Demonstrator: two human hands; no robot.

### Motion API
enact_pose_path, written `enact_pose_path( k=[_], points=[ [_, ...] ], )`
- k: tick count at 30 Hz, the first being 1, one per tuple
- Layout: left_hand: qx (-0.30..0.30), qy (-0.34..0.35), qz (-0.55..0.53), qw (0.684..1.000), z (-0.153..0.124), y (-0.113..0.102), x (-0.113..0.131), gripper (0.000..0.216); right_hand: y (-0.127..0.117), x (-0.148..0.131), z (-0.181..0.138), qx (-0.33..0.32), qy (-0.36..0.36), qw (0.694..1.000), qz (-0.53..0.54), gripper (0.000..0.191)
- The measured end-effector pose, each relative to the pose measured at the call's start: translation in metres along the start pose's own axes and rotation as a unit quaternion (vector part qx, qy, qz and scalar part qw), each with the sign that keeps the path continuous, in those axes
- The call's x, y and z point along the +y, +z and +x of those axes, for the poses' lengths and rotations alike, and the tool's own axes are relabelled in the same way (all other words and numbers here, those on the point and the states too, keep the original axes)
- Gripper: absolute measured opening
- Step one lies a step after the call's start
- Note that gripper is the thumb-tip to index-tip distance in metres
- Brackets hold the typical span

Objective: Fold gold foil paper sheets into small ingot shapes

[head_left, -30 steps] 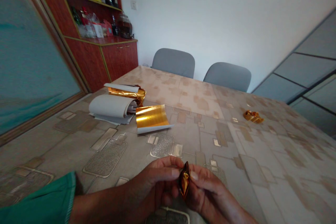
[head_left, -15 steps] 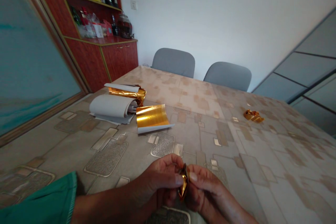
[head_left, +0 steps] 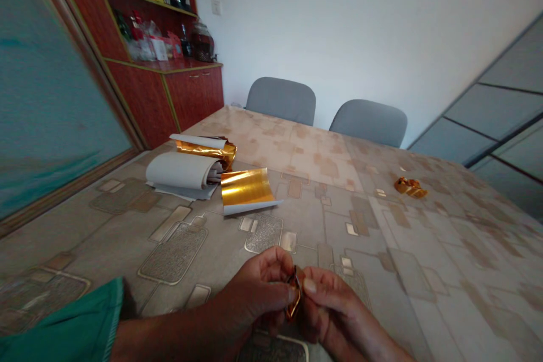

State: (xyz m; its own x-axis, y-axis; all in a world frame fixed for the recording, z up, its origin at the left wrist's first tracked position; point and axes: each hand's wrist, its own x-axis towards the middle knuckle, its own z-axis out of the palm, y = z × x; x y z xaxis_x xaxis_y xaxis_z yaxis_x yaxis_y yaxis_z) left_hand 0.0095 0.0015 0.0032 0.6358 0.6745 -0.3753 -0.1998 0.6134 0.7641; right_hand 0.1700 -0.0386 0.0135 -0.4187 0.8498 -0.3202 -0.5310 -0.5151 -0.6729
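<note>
Near the table's front edge, a small folded piece of gold foil paper [head_left: 293, 306] is pinched between my two hands. My left hand [head_left: 261, 288] grips its left side with thumb and fingers, and my right hand [head_left: 333, 302] grips the right side. The fingers cover much of the folded piece. Beyond them lies a curled gold foil sheet [head_left: 246, 188] with its white underside turned up along the near edge. Left of it rests a rolled stack of white-backed sheets [head_left: 180, 169], and behind that a curled gold sheet [head_left: 199, 148]. A folded gold piece [head_left: 410, 187] sits far right.
A patterned cloth covers the table [head_left: 297, 147]. Two grey chairs [head_left: 280, 100] stand along its far side by the wall. At the back left is a red wooden cabinet [head_left: 190, 93] holding bottles, boxes and a large glass jar [head_left: 202, 41].
The folded gold piece has turned slightly in my fingers and shows less of its bright face. Both hands stay in nearly the same spot.
</note>
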Motion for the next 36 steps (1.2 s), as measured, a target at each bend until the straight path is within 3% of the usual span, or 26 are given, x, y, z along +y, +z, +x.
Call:
enact_pose_path(
  k=[6,15,18,24,29,36],
  points=[
    [0.018,0.001,0.033,0.999,-0.004,0.002,0.003,0.034,-0.006,0.006,0.0,0.001,-0.014,1.0,0.009,0.032],
    [-0.001,0.009,0.006,1.0,-0.003,0.002,0.003,0.036,0.003,0.0,-0.003,-0.01,-0.052,0.996,-0.076,0.039],
    [0.003,0.004,0.003,1.0,-0.005,0.004,0.005,0.034,-0.002,0.003,-0.002,0.016,-0.048,0.99,-0.129,0.044],
    [-0.048,0.003,-0.06,0.997,-0.009,0.004,0.006,0.039,-0.01,0.017,0.005,0.044,-0.065,0.985,-0.155,0.052],
    [-0.068,0.005,-0.102,0.992,-0.009,0.001,0.0,0.035,-0.005,0.024,0.003,0.074,-0.092,0.984,-0.134,0.046],
    [-0.114,-0.005,-0.155,0.981,-0.008,-0.003,0.0,0.032,-0.008,0.024,0.003,0.048,-0.081,0.987,-0.127,0.049]
  ],
)
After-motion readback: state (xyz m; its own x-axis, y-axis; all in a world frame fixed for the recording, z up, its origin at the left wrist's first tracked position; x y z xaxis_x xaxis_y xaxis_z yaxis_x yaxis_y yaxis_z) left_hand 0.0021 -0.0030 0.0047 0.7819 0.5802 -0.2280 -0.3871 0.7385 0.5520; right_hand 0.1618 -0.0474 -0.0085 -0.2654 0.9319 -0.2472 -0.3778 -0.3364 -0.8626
